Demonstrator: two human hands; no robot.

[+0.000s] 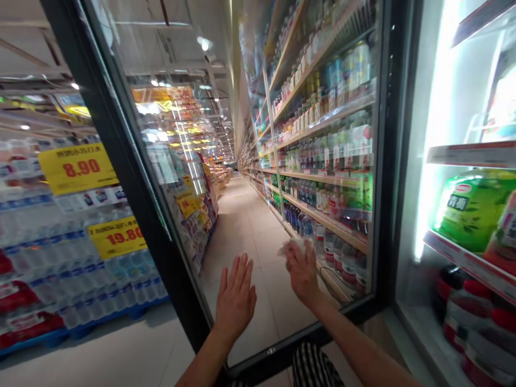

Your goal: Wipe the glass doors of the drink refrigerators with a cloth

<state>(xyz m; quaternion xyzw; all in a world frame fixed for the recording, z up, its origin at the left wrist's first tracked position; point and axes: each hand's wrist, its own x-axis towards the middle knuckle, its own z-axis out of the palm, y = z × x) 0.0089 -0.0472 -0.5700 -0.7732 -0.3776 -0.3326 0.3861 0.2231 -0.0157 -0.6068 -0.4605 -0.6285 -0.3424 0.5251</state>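
A black-framed glass door (262, 352) stands swung out in front of me. My left hand (236, 295) is open against the lower part of the glass, fingers stretched upward and palm toward the pane. To its right, my right hand (302, 271) is closed on a crumpled whitish cloth (292, 244), held up at the glass. Most of the cloth is hidden behind the fingers, and whether it is fabric or paper I cannot tell. Shelves of bottles and an aisle show in the pane.
On the right is the lit cooler with a green bottle pack (467, 209) and red-capped jars (470, 314) below. At left, packs of bottled water (88, 290) stand on a blue pallet (80, 330) under yellow price signs (78, 167).
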